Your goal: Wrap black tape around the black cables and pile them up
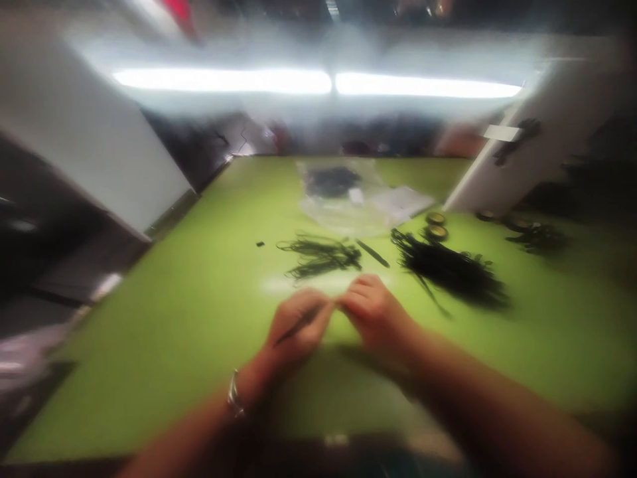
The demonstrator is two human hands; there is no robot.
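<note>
My left hand is closed, with a thin dark strip lying across it and running to its fingertips. Close beside it, my right hand is also closed, its fingertips pinched near those of the left. What the right fingers hold is too blurred and covered to make out. Just beyond both hands lies a loose bunch of black looped cords. A slim dark pen-like tool rests to the right of that bunch. Farther right is a thick bundle of black cords.
The green tabletop carries a clear plastic bag with dark contents and a white paper at the back. Rolls of tape sit at right. Pale panels flank the table, and bright tube lights hang above.
</note>
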